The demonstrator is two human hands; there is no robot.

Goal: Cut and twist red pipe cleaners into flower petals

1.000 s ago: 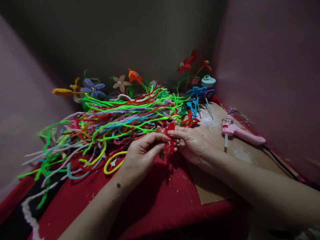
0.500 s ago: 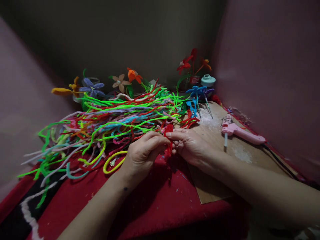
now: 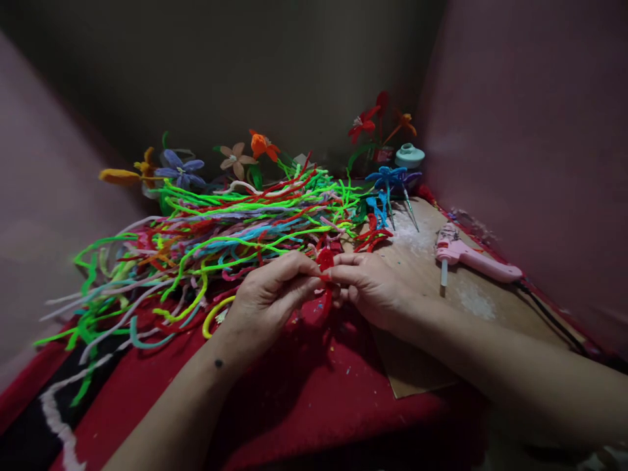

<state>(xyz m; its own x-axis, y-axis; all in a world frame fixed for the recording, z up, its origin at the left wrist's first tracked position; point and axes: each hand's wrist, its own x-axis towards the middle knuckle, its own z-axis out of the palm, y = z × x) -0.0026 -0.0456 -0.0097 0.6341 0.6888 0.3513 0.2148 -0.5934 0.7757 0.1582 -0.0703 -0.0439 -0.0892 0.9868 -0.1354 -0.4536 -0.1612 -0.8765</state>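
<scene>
A bent red pipe cleaner [image 3: 326, 259] is pinched between the fingertips of both my hands above the red cloth. My left hand [image 3: 275, 288] grips it from the left, thumb and forefinger closed. From the right, my right hand [image 3: 366, 281] closes on the same piece, its fingertips nearly meeting the left ones. A loop of the red piece shows above the fingers and a part hangs below; the middle is hidden by them. Just beyond lies a big heap of coloured pipe cleaners [image 3: 255, 219]. More bent red pieces [image 3: 375, 239] rest on the board's near-left part.
A pink glue gun [image 3: 471, 257] lies on the brown board [image 3: 417, 366] at right, its black cord [image 3: 549, 317] trailing right. Blue pipe-cleaner flowers [image 3: 387, 178] and a pale teal bottle [image 3: 409, 156] stand behind. Finished flowers [image 3: 180, 169] line the back, before a dark wall.
Both hands have shifted slightly left with the red pipe cleaner, my left hand more so. The red piece is turned, and its upper loop now shows more rounded.
</scene>
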